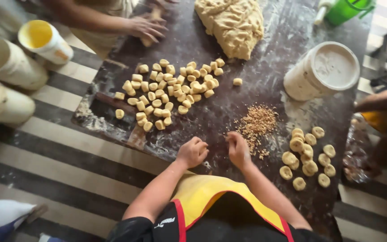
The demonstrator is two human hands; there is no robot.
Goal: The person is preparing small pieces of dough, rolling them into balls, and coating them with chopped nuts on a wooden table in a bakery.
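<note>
1. Head view, hands: the left hand [192, 152] is curled into a loose fist on the dark floured board [265, 85], fingers bent inward. Whether a dough piece sits inside cannot be told. The right hand [238, 149], just beside it at 3 o'clock, has its fingers pinched together and pointing down at the board; what they pinch is hidden.

2. Head view, done: at 3 o'clock from the right hand lies a cluster of shaped rounds [307, 157], flattened and dimpled, judged to be the finished share. A pile of chopped nuts [257, 125] lies at 1 o'clock, near the right hand.

3. Head view, left: at 11 o'clock from the left hand a much bigger spread of cut dough pieces [169, 92] waits unshaped, and a large dough mass [231, 24] sits at 12 o'clock, uncut. By that count most of the work remains.

4. Head view, surroundings: a white bucket [321, 71] stands at 2 o'clock; another person's hand [145, 28] rests at the board's far edge.
</note>
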